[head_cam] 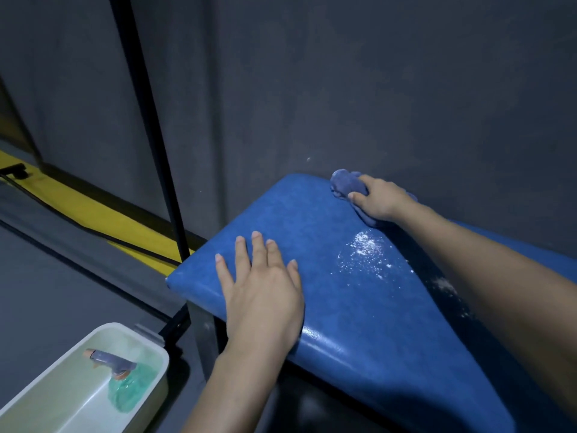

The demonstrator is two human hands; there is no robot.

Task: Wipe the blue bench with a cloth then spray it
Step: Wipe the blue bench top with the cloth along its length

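The blue padded bench [312, 220] fills the middle and right of the head view. White powder [365, 248] is scattered on its top, right of centre. My right hand [381, 198] presses a bunched blue-purple cloth [345, 182] onto the bench's far edge, next to the wall. My left hand [262, 285] lies flat, fingers spread, on the near left part of the bench. A spray bottle [110, 362] with green liquid lies on its side in a white tub at the lower left.
The white tub [162, 357] sits on the floor left of the bench. A black pole [150, 129] rises beside the bench's left corner. A yellow strip [93, 210] and black cables run across the dark floor. A dark wall stands close behind the bench.
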